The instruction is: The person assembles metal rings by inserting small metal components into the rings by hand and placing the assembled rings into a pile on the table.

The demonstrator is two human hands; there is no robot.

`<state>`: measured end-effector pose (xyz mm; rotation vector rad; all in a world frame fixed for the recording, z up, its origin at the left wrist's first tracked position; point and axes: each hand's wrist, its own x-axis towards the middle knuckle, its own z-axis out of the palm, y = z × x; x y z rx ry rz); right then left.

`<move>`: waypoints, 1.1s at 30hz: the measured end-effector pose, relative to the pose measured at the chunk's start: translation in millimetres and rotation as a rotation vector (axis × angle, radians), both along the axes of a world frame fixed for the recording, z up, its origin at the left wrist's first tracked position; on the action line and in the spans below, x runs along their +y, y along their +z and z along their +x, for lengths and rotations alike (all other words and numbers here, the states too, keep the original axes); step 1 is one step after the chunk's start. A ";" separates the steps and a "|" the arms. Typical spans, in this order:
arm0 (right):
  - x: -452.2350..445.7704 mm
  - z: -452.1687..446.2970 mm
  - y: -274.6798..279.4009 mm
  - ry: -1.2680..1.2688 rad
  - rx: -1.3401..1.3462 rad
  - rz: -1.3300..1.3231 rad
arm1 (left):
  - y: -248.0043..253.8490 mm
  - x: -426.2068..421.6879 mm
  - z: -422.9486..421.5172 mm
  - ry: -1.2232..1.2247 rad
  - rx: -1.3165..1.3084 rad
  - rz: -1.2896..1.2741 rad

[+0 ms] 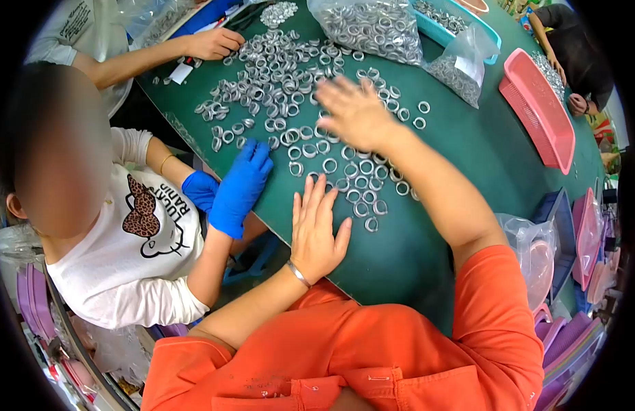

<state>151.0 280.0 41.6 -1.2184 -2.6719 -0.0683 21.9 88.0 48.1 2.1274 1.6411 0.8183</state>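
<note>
Many grey metal rings (pixel 362 181) lie loose on the green table (pixel 427 253), some in one layer and others heaped farther back. My right hand (pixel 358 116) is over the rings, blurred, with its fingers spread and nothing seen in it. Close to the table's near edge, my left hand (pixel 317 229) lies flat with fingers stretched out. Its fingertips are beside the nearest rings; whether they touch is unclear. What lies under my right palm is hidden.
A co-worker's blue-gloved hand (pixel 242 185) is left of my hands; another person's hand (pixel 218 42) is behind the heap. Bags of rings (pixel 369 31), (pixel 461 68), a blue basket (pixel 492 34) and a pink basket (pixel 536 116) stand farther back. Trays (pixel 557 219) are at right.
</note>
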 end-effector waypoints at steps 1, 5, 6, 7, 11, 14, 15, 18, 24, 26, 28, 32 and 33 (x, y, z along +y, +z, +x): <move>4.0 14.6 -1.4 -0.096 -0.013 0.007 | 0.7 0.5 0.6 -0.017 0.036 -0.009; -27.0 50.7 14.7 -0.199 0.073 -0.219 | 2.1 1.0 2.1 -0.023 0.083 -0.006; -42.8 56.6 18.0 -0.203 0.122 -0.238 | 1.3 1.4 1.9 -0.023 0.064 0.005; -59.2 62.2 20.1 -0.212 0.171 -0.254 | 0.5 1.6 0.4 -0.035 0.064 -0.012; -120.9 96.7 19.8 -0.281 0.530 -0.198 | -2.5 0.5 -3.3 -0.103 -0.012 0.057; -156.3 109.0 25.7 -0.513 0.688 -0.133 | 11.7 8.1 2.9 -0.092 -0.085 0.265; -162.2 109.3 28.3 -0.622 0.730 -0.207 | 18.4 12.8 9.3 -0.080 -0.056 0.314; -165.3 96.8 18.5 -0.564 0.647 -0.161 | 15.5 36.2 26.5 -0.198 -0.088 0.332; -179.8 102.3 11.6 -0.535 0.720 -0.170 | 8.6 59.2 60.3 -0.312 0.035 0.314; -188.8 103.7 13.7 -0.605 0.881 -0.309 | 5.2 63.9 69.5 -0.364 0.127 0.274; -196.2 106.8 14.3 -0.658 0.910 -0.350 | 2.7 69.7 73.1 -0.388 0.138 0.265; -209.4 111.2 7.1 -0.585 1.219 -0.466 | 1.5 69.2 71.0 -0.457 0.018 0.235; -211.0 109.9 9.8 -0.584 1.222 -0.456 | 3.6 66.5 68.7 -0.470 -0.042 0.223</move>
